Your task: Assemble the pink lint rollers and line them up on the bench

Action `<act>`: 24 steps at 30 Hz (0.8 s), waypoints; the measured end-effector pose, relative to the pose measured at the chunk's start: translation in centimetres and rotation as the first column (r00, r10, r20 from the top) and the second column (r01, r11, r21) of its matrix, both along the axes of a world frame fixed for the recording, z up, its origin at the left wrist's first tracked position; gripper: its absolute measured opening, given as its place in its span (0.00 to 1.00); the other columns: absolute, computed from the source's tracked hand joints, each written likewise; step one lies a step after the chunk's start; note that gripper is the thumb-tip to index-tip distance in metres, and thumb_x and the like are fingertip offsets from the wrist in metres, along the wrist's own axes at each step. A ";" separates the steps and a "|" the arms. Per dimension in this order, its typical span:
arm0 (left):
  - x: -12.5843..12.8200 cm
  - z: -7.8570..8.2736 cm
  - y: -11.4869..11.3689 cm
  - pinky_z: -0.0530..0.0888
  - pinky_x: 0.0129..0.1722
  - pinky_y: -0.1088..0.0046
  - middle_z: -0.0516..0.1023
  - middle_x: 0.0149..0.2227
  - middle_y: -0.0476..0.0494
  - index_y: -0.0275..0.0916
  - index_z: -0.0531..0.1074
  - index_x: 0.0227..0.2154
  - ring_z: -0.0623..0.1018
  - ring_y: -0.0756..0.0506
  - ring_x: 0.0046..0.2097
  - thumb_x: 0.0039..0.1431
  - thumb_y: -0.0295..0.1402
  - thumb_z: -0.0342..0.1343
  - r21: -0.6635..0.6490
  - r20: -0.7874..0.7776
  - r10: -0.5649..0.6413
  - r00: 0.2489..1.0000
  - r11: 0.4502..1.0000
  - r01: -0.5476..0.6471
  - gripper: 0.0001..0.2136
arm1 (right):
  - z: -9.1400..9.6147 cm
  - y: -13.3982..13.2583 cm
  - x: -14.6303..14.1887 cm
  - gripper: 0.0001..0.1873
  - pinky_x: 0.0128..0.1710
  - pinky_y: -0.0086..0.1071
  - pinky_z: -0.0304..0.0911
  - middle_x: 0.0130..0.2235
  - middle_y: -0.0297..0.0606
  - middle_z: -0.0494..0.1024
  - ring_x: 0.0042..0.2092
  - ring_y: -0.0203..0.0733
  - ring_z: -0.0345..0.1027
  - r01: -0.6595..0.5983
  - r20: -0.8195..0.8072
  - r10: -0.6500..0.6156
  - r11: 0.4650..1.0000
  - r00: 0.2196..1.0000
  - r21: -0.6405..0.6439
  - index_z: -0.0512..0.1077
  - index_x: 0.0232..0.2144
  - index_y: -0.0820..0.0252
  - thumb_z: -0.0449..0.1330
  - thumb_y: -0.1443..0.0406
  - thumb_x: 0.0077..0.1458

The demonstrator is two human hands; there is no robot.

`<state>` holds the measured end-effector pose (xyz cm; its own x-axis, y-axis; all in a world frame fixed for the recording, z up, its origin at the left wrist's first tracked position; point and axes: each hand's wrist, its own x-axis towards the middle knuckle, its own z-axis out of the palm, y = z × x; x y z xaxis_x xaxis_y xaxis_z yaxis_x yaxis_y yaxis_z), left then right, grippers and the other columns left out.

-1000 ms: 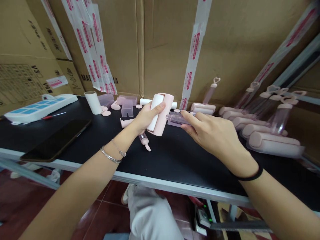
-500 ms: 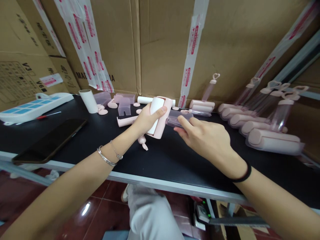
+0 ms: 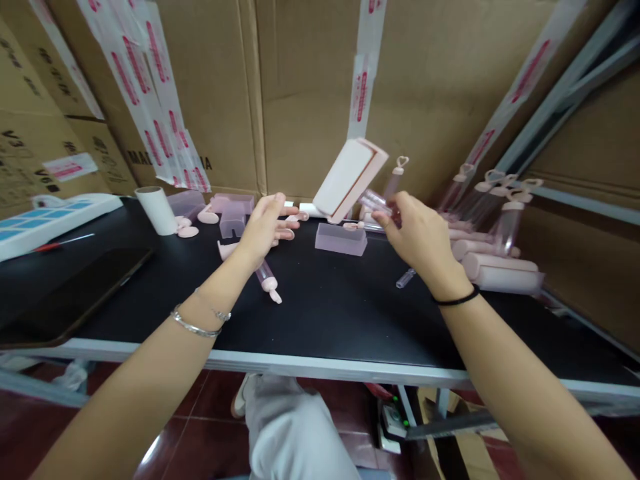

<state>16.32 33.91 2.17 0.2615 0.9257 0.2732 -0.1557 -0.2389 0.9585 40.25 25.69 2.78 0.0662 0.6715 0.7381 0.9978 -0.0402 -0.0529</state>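
My right hand (image 3: 423,233) grips a lint roller by its clear tubular handle. The lint roller (image 3: 346,179) is tilted above the table, its white roll and pink holder pointing up and left. To the left, my left hand (image 3: 263,230) is held with fingers apart and nothing in it. Under that hand lies another pink lint roller piece with a clear handle (image 3: 267,272), partly hidden by the fingers. A translucent purple cover (image 3: 341,239) rests on the table below the held roller. A small clear plastic piece (image 3: 405,278) lies near my right wrist.
Finished-looking lint rollers (image 3: 503,273) stand in a row at the right. A white paper roll (image 3: 156,210), small pink discs (image 3: 188,231) and more purple covers (image 3: 235,215) sit at the left. A phone (image 3: 75,287) and a white blue-celled box (image 3: 60,217) lie farther left. Cardboard (image 3: 310,87) walls the back.
My left hand has let go of the lint roller and moved left. My right hand has lifted the roller up by its handle. The purple cover is now in plain sight.
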 end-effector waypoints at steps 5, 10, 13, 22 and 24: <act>0.2 -0.3 -0.2 0.72 0.32 0.74 0.77 0.38 0.45 0.42 0.64 0.41 0.78 0.49 0.33 0.52 0.52 0.56 0.023 -0.072 -0.015 0.997 1.000 0.017 0.21 | 0.9 1.4 5.7 0.24 0.26 0.35 0.60 0.29 0.34 0.71 0.23 0.38 0.65 -0.168 -0.539 0.246 0.967 0.806 0.189 0.53 0.54 0.55 0.52 0.62 0.55; 0.4 -0.8 0.2 0.71 0.31 0.75 0.77 0.36 0.46 0.42 0.64 0.41 0.77 0.50 0.31 0.53 0.49 0.56 0.022 -0.129 -0.017 0.992 1.000 0.020 0.19 | 3.2 -0.7 7.3 0.16 0.28 0.36 0.63 0.30 0.38 0.71 0.29 0.40 0.71 -0.333 -0.813 0.425 0.893 0.397 0.304 0.59 0.46 0.56 0.46 0.62 0.55; 0.4 -0.7 0.3 0.71 0.31 0.75 0.77 0.36 0.46 0.42 0.64 0.41 0.77 0.51 0.31 0.55 0.46 0.56 0.023 -0.151 -0.011 0.988 1.000 0.014 0.17 | 4.0 -2.0 7.1 0.20 0.34 0.38 0.64 0.39 0.47 0.76 0.40 0.42 0.73 -0.448 -0.805 0.508 0.823 0.305 0.349 0.59 0.49 0.57 0.41 0.66 0.54; -0.1 0.2 -0.4 0.69 0.32 0.75 0.77 0.36 0.46 0.41 0.66 0.39 0.77 0.49 0.33 0.53 0.36 0.56 0.064 -0.195 0.055 0.979 0.997 -0.043 0.11 | 2.0 0.5 7.6 0.06 0.17 0.30 0.46 0.15 0.27 0.61 0.16 0.29 0.50 -0.188 -0.761 0.409 0.912 0.504 0.366 0.71 0.22 0.61 0.64 0.65 0.45; 0.0 -0.1 -0.2 0.70 0.33 0.74 0.77 0.35 0.47 0.41 0.66 0.38 0.77 0.49 0.34 0.52 0.36 0.57 0.088 -0.216 0.059 0.975 0.995 -0.041 0.11 | 1.6 1.0 8.4 0.06 0.19 0.31 0.54 0.18 0.28 0.63 0.18 0.31 0.55 -0.207 -0.767 0.403 0.915 0.499 0.346 0.70 0.24 0.61 0.63 0.64 0.47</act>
